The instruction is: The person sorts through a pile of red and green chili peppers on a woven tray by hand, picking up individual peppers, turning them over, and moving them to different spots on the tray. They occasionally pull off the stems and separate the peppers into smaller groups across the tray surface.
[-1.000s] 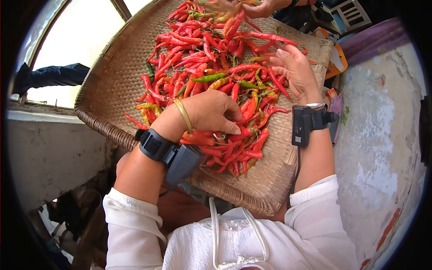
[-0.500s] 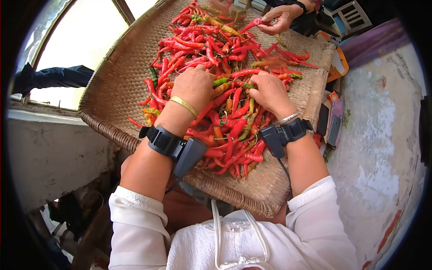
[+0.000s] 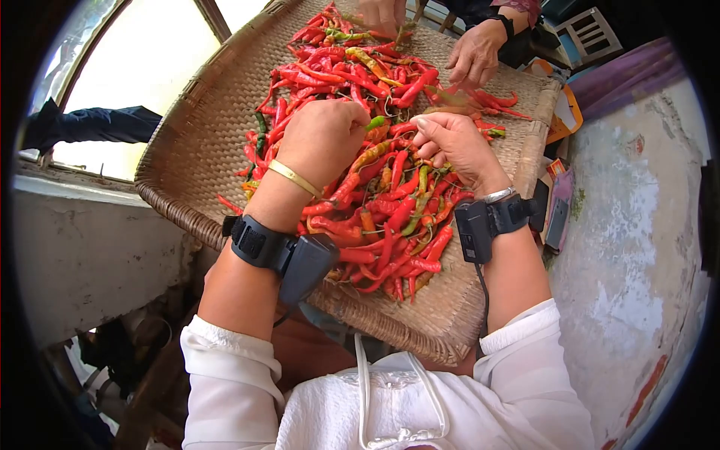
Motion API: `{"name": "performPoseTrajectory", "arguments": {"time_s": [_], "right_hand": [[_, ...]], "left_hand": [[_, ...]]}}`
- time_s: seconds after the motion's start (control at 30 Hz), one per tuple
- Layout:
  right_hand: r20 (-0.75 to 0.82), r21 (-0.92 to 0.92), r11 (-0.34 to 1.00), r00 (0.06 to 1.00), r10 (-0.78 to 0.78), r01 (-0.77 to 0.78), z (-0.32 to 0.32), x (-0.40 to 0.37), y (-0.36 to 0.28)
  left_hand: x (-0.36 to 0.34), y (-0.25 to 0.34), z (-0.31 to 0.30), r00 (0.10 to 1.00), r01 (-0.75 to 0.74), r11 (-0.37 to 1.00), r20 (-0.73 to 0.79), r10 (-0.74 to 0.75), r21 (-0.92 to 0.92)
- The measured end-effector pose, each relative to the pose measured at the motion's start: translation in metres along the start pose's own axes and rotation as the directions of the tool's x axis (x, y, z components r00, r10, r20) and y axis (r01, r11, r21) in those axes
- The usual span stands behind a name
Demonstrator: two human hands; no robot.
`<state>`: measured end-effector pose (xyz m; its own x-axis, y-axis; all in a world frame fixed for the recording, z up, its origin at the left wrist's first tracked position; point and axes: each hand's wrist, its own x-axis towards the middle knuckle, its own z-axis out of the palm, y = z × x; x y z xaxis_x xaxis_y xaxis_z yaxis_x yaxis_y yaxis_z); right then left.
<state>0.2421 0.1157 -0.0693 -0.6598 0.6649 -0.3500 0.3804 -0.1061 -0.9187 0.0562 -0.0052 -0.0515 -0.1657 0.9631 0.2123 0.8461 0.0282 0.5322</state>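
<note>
A heap of chili peppers [image 3: 397, 214], mostly red with some green and yellowish ones, lies in a large woven basket tray [image 3: 176, 161]. Over the middle of the heap my left hand [image 3: 328, 139] is closed, back upward. The green end of a chili pepper [image 3: 376, 123] sticks out from its fingers; the rest is hidden by the hand. To its right, my right hand [image 3: 459, 146] has its fingers curled in and its thumb laid toward them, just above the peppers. Whatever those fingers pinch is too small to make out.
Across the tray, another person's hands, one at the top [image 3: 384, 13] and one at the right [image 3: 478, 54], reach into the peppers. A window [image 3: 142, 82] is at left, with dark cloth [image 3: 105, 126] before it. A worn wall [image 3: 630, 202] stands at right.
My hands have moved slightly apart, and the green chili end has risen with my left hand. The other person's right-side hand has come down to the peppers from holding a red one up.
</note>
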Motion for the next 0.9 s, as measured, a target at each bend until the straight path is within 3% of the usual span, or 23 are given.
{"name": "performPoseTrajectory", "arguments": {"time_s": [0.03, 0.07, 0.13, 0.17, 0.2, 0.27, 0.3, 0.33, 0.37, 0.4, 0.43, 0.47, 0.5, 0.53, 0.6, 0.63, 0.67, 0.7, 0.73, 0.9], "right_hand": [[0.03, 0.103, 0.995, 0.999, 0.011, -0.014, 0.006, -0.005, -0.005], [0.062, 0.203, 0.979, 0.998, 0.018, -0.03, 0.011, -0.008, -0.008], [0.058, 0.308, 0.95, 0.998, 0.03, -0.046, 0.016, -0.011, -0.007], [0.125, 0.434, 0.899, 0.992, 0.002, -0.057, 0.017, -0.013, -0.007], [0.186, 0.551, 0.831, 0.982, -0.034, -0.076, 0.016, -0.013, -0.007], [0.232, 0.542, 0.835, 0.972, -0.038, -0.097, 0.005, -0.006, 0.002], [0.278, 0.532, 0.839, 0.96, -0.04, -0.119, -0.002, -0.003, 0.003], [0.278, 0.532, 0.839, 0.96, -0.041, -0.119, -0.009, -0.001, 0.003], [0.164, 0.394, 0.917, 0.986, 0.004, -0.069, -0.016, 0.001, 0.002], [0.042, 0.24, 0.97, 0.999, 0.028, -0.037, -0.017, 0.0, -0.004], [0.042, 0.241, 0.97, 0.999, 0.028, -0.037, -0.014, 0.0, -0.007], [-0.122, 0.521, 0.85, 0.992, -0.019, 0.08, -0.01, -0.001, -0.012], [-0.29, 0.728, 0.646, 0.957, -0.013, 0.229, -0.006, -0.001, -0.015], [-0.29, 0.728, 0.646, 0.957, -0.013, 0.23, -0.012, 0.001, -0.008], [-0.163, 0.479, 0.874, 0.987, -0.003, 0.082, -0.026, 0.007, 0.009], [-0.253, 0.213, 0.977, 0.965, 0.069, -0.014, -0.022, 0.007, 0.009], [-0.253, 0.213, 0.977, 0.965, 0.07, -0.015, -0.023, 0.011, 0.016], [-0.291, -0.357, 0.928, 0.932, -0.215, 0.103, -0.026, 0.019, 0.03], [-0.164, -0.811, 0.565, 0.868, -0.468, 0.151, -0.025, 0.023, 0.037], [-0.176, -0.82, 0.557, 0.87, -0.461, 0.129, -0.017, 0.025, 0.052]], "left_hand": [[-0.001, 0.005, -0.002, 0.999, 0.024, 0.992, -0.019, -0.026, -0.125], [-0.001, 0.008, -0.001, 0.999, 0.026, 0.992, -0.021, -0.029, -0.125], [0.0, 0.013, 0.0, 0.999, 0.031, 0.905, 0.022, -0.024, -0.425], [-0.001, 0.015, 0.001, 0.993, 0.079, 0.841, 0.119, -0.018, -0.535], [-0.002, 0.017, 0.003, 0.993, 0.079, 0.842, 0.118, -0.018, -0.534], [-0.004, 0.018, 0.01, 0.977, 0.117, 0.804, 0.213, 0.012, -0.583], [-0.005, 0.018, 0.016, 0.997, 0.025, 0.808, 0.077, 0.026, -0.588], [-0.006, 0.015, 0.018, 0.997, 0.024, 0.809, 0.077, 0.026, -0.588], [-0.007, 0.012, 0.018, 0.997, 0.008, 0.948, 0.073, 0.016, -0.319], [-0.008, 0.012, 0.017, 0.998, -0.006, 1.0, 0.066, 0.007, -0.02], [-0.008, 0.012, 0.017, 0.998, -0.006, 1.0, 0.067, 0.007, -0.019], [-0.009, 0.013, 0.018, 0.982, 0.044, 0.99, 0.176, -0.067, 0.135], [-0.009, 0.013, 0.02, 0.95, 0.074, 0.955, 0.27, -0.155, 0.289], [-0.009, 0.013, 0.023, 0.95, 0.074, 0.954, 0.27, -0.155, 0.289], [-0.01, 0.011, 0.03, 0.94, 0.057, 0.937, 0.297, -0.167, 0.344], [-0.01, 0.012, 0.031, 0.94, 0.057, 0.937, 0.298, -0.167, 0.344], [-0.01, 0.013, 0.032, 0.943, 0.053, 0.931, 0.289, -0.165, 0.361], [-0.01, 0.013, 0.033, 0.946, 0.049, 0.925, 0.281, -0.164, 0.377], [-0.01, 0.014, 0.035, 0.945, 0.05, 0.925, 0.282, -0.166, 0.376], [-0.01, 0.02, 0.034, 0.927, 0.013, 0.912, 0.337, -0.165, 0.41]]}}
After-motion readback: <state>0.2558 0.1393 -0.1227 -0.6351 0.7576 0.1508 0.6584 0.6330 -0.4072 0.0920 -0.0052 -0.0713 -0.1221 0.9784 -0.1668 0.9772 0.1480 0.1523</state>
